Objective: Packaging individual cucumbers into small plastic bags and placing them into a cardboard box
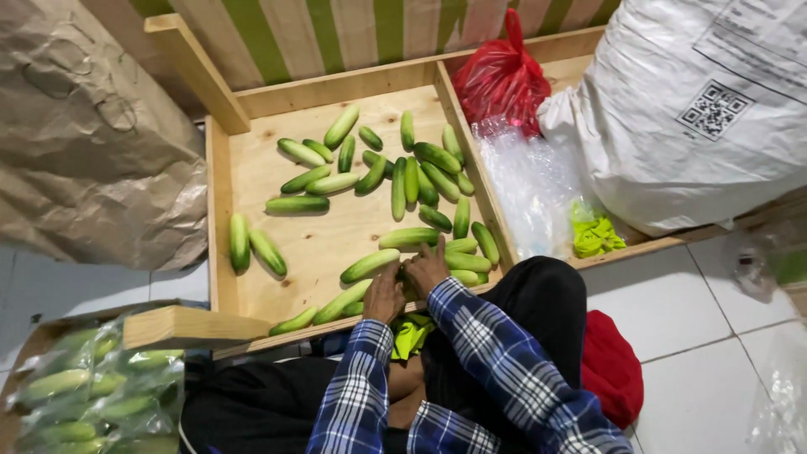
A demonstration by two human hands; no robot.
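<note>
Several green cucumbers (398,187) lie scattered in a shallow wooden tray (220,185). My left hand (383,296) rests at the tray's near edge, fingers curled over cucumbers (343,301) there. My right hand (428,267) sits just beside it, fingers spread on the cucumbers (467,261) near the front right corner. Both arms wear blue plaid sleeves. Whether either hand grips a cucumber is hidden by the fingers.
A wooden divider separates a compartment holding clear plastic bags (530,189), a red bag (503,77), and yellow-green bands (595,235). A big white sack (698,109) lies right. Brown paper (84,143) lies left. Bagged cucumbers (92,395) sit bottom left. A red cloth (612,366) lies on the tile floor.
</note>
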